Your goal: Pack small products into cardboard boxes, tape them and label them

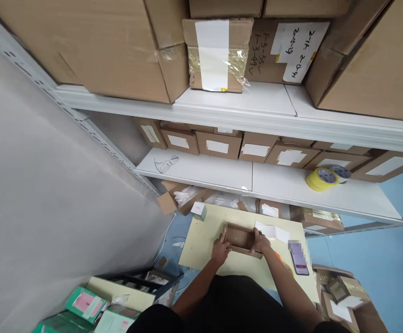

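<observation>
A small open-topped cardboard box (239, 236) rests on the pale yellow table in front of me, and no contents are visible inside it. Its left end is gripped by my left hand (221, 248), fingers along the wall. At the opposite end, my right hand (259, 242) grips the right wall with the fingers over the rim. White papers (279, 233) lie just beyond my right hand. Partly behind my right forearm is an orange and yellow round item (285, 264), its kind unclear. A phone (298, 259) with its screen lit lies farther right.
A small white box (198, 211) stands at the table's (210, 224) far left corner. Shelves (215, 175) behind hold labelled cartons and yellow tape rolls (319, 180). An open carton (352, 296) stands on the floor at right; green boxes (85, 303) sit at lower left.
</observation>
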Tool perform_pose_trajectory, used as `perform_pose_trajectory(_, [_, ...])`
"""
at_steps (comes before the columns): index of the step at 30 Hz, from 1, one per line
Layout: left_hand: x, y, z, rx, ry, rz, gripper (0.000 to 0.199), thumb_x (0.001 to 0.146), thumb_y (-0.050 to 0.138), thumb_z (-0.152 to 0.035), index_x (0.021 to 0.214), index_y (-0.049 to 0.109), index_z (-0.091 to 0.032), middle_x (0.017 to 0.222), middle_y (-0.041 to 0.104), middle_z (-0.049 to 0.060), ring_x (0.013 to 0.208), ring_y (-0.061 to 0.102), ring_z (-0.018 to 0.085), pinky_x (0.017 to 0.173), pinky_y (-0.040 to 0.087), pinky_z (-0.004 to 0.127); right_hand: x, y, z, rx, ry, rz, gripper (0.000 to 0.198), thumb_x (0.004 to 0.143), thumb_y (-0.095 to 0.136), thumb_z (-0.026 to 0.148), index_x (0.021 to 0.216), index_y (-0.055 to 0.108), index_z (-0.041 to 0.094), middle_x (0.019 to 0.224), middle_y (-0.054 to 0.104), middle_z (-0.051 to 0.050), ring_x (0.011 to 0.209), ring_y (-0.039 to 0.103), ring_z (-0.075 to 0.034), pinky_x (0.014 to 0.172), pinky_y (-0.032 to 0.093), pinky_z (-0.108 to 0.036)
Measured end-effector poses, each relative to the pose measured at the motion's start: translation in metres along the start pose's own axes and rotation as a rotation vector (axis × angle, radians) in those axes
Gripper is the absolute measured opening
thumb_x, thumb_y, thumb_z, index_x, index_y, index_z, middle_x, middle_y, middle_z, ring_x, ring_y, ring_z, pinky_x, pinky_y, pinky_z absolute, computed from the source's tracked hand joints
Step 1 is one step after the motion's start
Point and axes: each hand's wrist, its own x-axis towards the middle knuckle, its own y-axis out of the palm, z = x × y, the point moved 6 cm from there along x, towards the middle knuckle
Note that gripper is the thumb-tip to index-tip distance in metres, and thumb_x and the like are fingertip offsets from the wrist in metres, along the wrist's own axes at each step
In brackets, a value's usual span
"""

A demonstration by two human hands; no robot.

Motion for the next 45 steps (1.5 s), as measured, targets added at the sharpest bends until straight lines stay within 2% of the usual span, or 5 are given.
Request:
perform_pose_trajectory(3, [-0.001, -0.006, -0.005, 0.008, -0.007, -0.018, 0.013, 0.091, 0.066, -0.019, 0.097, 0.076, -0.022, 0.178, 0.013, -0.001, 0.162, 0.022, 0.034, 0.127, 0.028, 0.058, -0.006, 0.005, -0.003, 0.022, -0.012, -0.024, 0.148, 0.047, 0.095, 0.026, 0.167, 0.008, 0.027, 0.159, 0.042, -0.023, 0.147, 0.049, -0.036, 0.102, 0.052, -0.043])
perform_pose_trajectory(8, [-0.027, -0.017, -0.011, -0.102, -0.105, -0.064, 0.012, 0.092, 0.063, -0.018, 0.095, 0.074, -0.019, 0.178, 0.015, 0.004, 0.139, 0.059, 0.032, 0.118, 0.046, 0.047, -0.027, 0.0, -0.004, 0.036, -0.143, -0.252, 0.113, 0.073, 0.081, 0.044, 0.167, 0.02, 0.028, 0.162, 0.038, -0.022, 0.149, 0.046, -0.042, 0.108, 0.048, -0.055])
perform_pose_trajectory(17, [-0.17, 0.006, -0.026, -0.181, -0.289, -0.387, 0.015, 0.087, 0.066, -0.017, 0.091, 0.078, -0.025, 0.172, 0.035, 0.002, 0.15, 0.047, 0.03, 0.121, 0.046, 0.042, -0.104, 0.004, 0.051, 0.189, -0.801, -0.596, 0.051, 0.092, 0.055, 0.03, 0.142, 0.061, 0.021, 0.148, 0.059, -0.016, 0.145, 0.049, -0.035, 0.122, 0.039, -0.058])
perform_pose_trajectory(33, [-0.467, 0.041, 0.024, -0.268, -0.709, -0.919, 0.01, 0.085, 0.073, -0.015, 0.092, 0.078, -0.021, 0.174, 0.029, 0.009, 0.154, 0.042, 0.032, 0.123, 0.041, 0.05, -0.291, 0.151, 0.215, 0.039, -1.348, -0.238, 0.053, 0.096, 0.05, 0.033, 0.147, 0.059, 0.021, 0.159, 0.052, -0.012, 0.151, 0.044, -0.031, 0.127, 0.037, -0.052])
perform_pose_trajectory(45, [-0.735, 0.097, 0.072, -0.339, -0.881, -0.987, 0.012, 0.086, 0.075, -0.022, 0.096, 0.081, -0.023, 0.173, 0.031, 0.008, 0.151, 0.045, 0.033, 0.122, 0.042, 0.049, -0.498, 0.371, 0.316, -0.206, -1.598, -0.028, 0.059, 0.094, 0.053, 0.029, 0.153, 0.054, 0.023, 0.165, 0.044, -0.01, 0.152, 0.041, -0.03, 0.127, 0.036, -0.049])
